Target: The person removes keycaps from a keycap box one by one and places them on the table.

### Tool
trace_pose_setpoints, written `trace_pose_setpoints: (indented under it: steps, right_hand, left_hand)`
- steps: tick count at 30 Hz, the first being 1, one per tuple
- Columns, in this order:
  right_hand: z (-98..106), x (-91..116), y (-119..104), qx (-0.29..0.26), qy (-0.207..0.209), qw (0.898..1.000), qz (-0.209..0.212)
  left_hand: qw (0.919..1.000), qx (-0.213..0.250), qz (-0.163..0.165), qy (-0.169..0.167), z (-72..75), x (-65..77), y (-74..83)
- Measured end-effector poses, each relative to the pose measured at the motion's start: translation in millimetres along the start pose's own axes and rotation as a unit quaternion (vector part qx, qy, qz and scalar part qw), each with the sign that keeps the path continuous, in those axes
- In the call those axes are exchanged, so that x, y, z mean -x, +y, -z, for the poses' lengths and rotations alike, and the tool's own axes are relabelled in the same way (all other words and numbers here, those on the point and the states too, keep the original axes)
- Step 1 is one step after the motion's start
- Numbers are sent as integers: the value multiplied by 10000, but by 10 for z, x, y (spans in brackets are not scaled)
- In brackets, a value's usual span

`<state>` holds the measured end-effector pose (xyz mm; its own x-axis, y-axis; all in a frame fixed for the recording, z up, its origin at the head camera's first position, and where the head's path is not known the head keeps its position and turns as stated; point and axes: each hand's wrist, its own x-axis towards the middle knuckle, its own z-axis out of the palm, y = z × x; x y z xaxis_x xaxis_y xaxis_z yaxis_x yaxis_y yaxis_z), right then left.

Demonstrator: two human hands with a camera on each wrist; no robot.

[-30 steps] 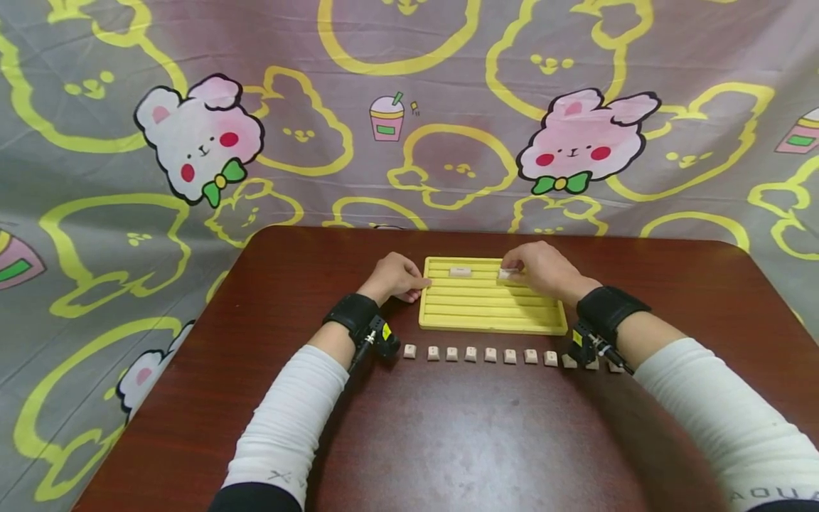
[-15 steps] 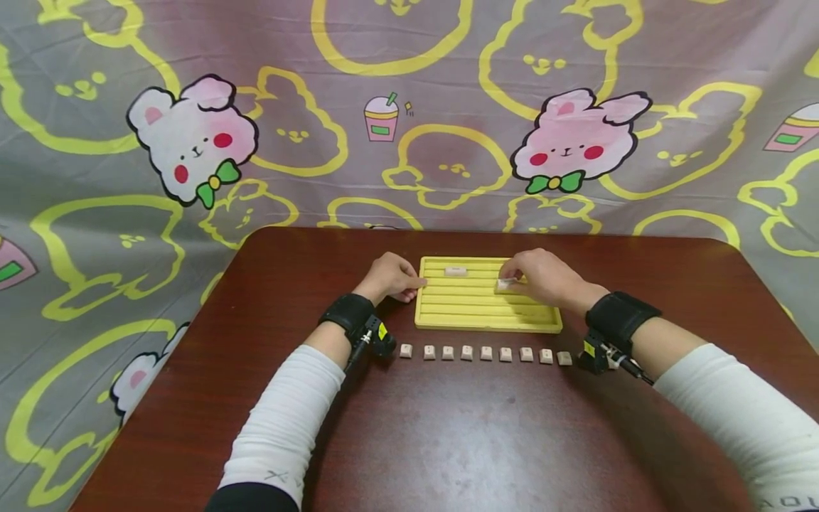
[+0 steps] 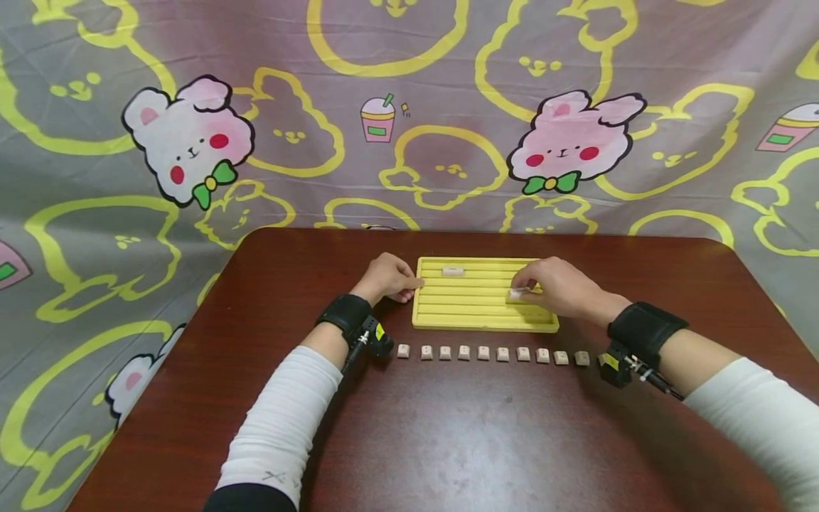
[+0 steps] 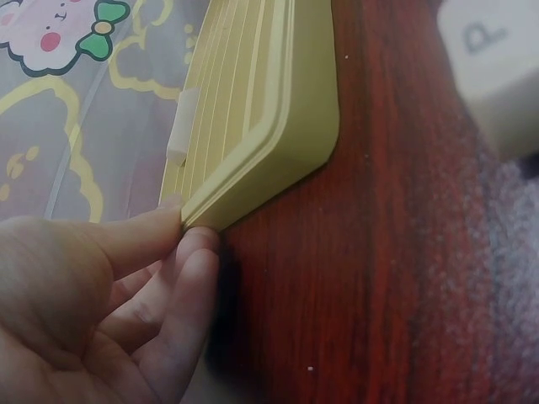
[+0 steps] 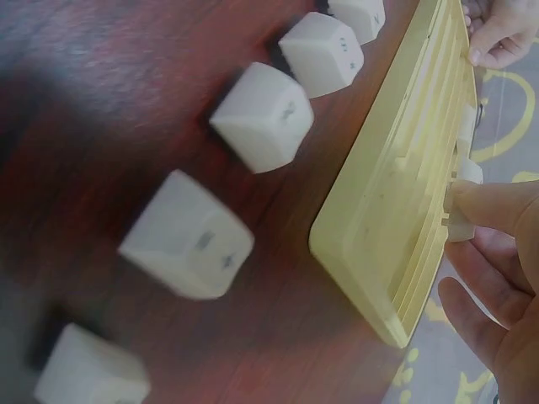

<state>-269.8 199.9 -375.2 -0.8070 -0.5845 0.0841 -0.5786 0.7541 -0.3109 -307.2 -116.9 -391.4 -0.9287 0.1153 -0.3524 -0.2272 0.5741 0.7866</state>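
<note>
In the head view my left hand (image 3: 389, 277) pinches the left edge of a yellow ridged tray (image 3: 461, 310). The left wrist view shows thumb and fingers on that edge near the tray's corner. My right hand (image 3: 563, 286) holds a wide white keycap (image 3: 517, 293) between thumb and fingers, over the right part of the tray; the fingers partly cover it. Whether it touches the ridges I cannot tell. Another wide white keycap (image 3: 453, 272) lies in the tray's upper left, along a far slot.
Several small white keycaps (image 3: 483, 353) form a row on the brown table (image 3: 409, 427), in front of the tray. One keycap (image 4: 488, 63) in the left wrist view bears a P. My right wrist camera covers part of the row's right end. A patterned curtain (image 3: 307, 142) hangs behind.
My right hand has carried the wide keycap from the tray's far slots toward its front and to the right. The left hand has stayed on the tray's edge.
</note>
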Motion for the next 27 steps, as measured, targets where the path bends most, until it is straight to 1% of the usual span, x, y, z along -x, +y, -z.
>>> trace_pose_setpoints:
  steps: [13, 21, 27]
  right_hand:
    - [64, 239, 68, 89, 48, 9999, -61]
    - [120, 353, 65, 168, 3, 9998, 62]
    - [153, 482, 24, 178, 6, 9997, 150]
  left_hand:
    - [10000, 57, 1, -5, -4, -23, -9]
    - [9999, 94, -1, -44, 4, -17, -3]
    - [9999, 91, -8, -49, 2, -15, -6]
